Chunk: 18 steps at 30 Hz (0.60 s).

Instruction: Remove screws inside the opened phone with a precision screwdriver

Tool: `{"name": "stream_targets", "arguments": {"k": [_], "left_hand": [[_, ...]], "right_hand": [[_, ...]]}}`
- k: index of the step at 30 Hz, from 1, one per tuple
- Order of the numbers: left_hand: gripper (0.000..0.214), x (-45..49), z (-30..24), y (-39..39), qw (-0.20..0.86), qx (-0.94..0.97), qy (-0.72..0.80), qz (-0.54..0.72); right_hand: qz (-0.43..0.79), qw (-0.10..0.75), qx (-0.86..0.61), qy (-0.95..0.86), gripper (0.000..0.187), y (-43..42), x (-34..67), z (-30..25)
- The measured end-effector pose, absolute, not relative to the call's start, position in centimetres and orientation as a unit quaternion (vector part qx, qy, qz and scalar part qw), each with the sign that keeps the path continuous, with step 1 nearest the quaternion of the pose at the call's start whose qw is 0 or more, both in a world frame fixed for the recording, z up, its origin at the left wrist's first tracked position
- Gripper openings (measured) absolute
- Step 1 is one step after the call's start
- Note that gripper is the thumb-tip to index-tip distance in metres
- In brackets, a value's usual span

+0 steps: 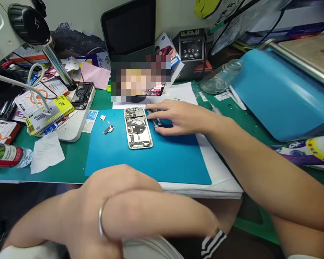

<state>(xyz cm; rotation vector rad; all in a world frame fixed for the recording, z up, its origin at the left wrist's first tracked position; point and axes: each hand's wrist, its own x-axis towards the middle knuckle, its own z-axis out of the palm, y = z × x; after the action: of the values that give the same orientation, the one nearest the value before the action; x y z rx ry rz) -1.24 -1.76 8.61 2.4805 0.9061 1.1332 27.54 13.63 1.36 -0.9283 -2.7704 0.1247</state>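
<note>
An opened phone (137,127) lies with its inner parts showing on a blue mat (151,162). My right hand (180,117) reaches in from the right, fingers stretched out and apart. Its fingertips rest on thin metal tools (154,121) just right of the phone, with the thumb below them. My left hand (116,201), with a ring on one finger, lies low in front of the desk edge, draped over my leg and holding nothing. Small loose parts (108,128) sit on the mat left of the phone.
A white pad (72,129) at the left carries a second opened phone (82,95) and a yellow box (47,115). A bottle (8,154) and a tissue (45,153) lie at the left edge. A glass jar (221,77), a station (191,50), a dark screen (129,27) and a blue roll (280,93) stand behind.
</note>
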Motion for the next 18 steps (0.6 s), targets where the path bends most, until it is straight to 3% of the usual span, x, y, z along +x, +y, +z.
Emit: {"name": "stream_targets", "arguments": {"k": [3,8,14,18], "left_hand": [[0.054,-1.0,5.6,-1.6,0.104,0.871,0.245,0.413],[0.037,-4.0,-0.1,-2.2,-0.039,0.857,0.400,0.323],[0.018,-9.0,-0.7,-3.0,-0.135,0.799,0.429,0.399],[0.013,-7.2,-0.3,-3.1,-0.115,0.784,0.469,0.390]], "right_hand": [[0.045,0.114,-0.309,-0.943,0.042,13.7,27.5,1.4],[0.058,0.104,-0.329,-0.937,0.051,13.6,27.3,1.2],[0.048,0.096,-0.325,-0.940,0.048,13.7,27.4,1.2],[0.037,0.126,-0.289,-0.948,0.035,13.7,27.5,1.3]]}}
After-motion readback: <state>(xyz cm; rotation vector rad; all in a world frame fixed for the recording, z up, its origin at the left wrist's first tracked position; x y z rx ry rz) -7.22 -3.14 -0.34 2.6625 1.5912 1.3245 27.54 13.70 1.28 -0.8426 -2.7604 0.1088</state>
